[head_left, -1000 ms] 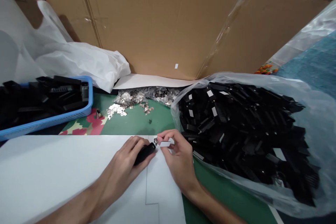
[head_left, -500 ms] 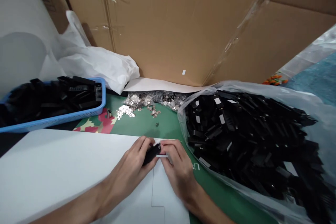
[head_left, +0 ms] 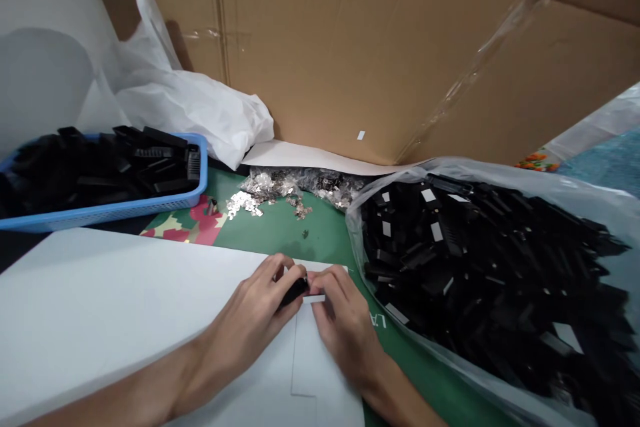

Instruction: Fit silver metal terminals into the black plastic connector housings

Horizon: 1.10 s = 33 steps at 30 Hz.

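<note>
On the white sheet, near its far edge, both hands meet over one small black part. Left hand curls around the part, fingers closed on it, thumb pressing along its near side. Right hand touches the same part from the right, its fingertips pinched on a thin white strip that lies against the part's end; the two hands are touching at the fingertips. How the strip joins the part cannot be told, since the fingers hide that spot.

Just right of the hands a clear bag lies open on the green mat, heaped with black parts, some showing white labels. Beyond the hands, a scatter of small shiny metal pieces rests on the mat near the foot of a cardboard wall. To the far left, a blue basket holds more black parts, and a white plastic bag slumps behind it against the cardboard. A patch of red flowered cloth shows between basket and sheet.
</note>
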Tool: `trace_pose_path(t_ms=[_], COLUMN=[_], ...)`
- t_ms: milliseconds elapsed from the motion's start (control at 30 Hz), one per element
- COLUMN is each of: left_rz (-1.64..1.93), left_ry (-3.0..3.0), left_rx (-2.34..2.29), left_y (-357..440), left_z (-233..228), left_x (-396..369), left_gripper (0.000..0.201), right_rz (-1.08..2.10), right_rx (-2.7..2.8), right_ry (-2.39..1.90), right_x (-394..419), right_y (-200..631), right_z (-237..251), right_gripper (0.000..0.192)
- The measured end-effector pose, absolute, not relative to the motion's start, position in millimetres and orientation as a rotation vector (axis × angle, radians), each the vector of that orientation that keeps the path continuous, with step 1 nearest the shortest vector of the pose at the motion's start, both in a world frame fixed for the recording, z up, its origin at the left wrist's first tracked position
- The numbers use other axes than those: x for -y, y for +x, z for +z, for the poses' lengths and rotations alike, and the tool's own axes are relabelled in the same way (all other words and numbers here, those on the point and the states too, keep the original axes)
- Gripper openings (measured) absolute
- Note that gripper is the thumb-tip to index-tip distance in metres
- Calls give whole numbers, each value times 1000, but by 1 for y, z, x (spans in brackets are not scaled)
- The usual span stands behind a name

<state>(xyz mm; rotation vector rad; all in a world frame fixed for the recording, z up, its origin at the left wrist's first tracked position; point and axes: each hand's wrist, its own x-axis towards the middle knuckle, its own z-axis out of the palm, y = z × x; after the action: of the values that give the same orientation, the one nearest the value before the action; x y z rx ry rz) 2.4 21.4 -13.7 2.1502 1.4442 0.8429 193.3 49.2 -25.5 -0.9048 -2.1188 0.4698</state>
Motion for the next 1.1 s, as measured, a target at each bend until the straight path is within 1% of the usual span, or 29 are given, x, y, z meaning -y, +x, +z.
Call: trace_pose_path(t_ms=[133,233,467,900,1100], left_rz=[854,882,898,953,1054], left_ry=[2105,2101,2119,2097,2026], left_rx=[-1426,-1410,-1403,-1351,-1313], left_y=[2,1,0,0,1], left_z=[-11,-11,-11,-7,-6], left_x=[-22,-23,-23,-24,-22], left_gripper=[18,20,24,22,24], right_rz=[843,985,1056,1105,1185], right_rx=[1978,1864,1775,1767,1768], right_ry=[-982,-1063,-1073,-1070,-1049], right_x=[-51,-53,-58,-60,-60], right_y=[204,207,205,206,209], right_z=[-20,-16,-17,-15,-10], right_gripper=[29,23,8,9,12])
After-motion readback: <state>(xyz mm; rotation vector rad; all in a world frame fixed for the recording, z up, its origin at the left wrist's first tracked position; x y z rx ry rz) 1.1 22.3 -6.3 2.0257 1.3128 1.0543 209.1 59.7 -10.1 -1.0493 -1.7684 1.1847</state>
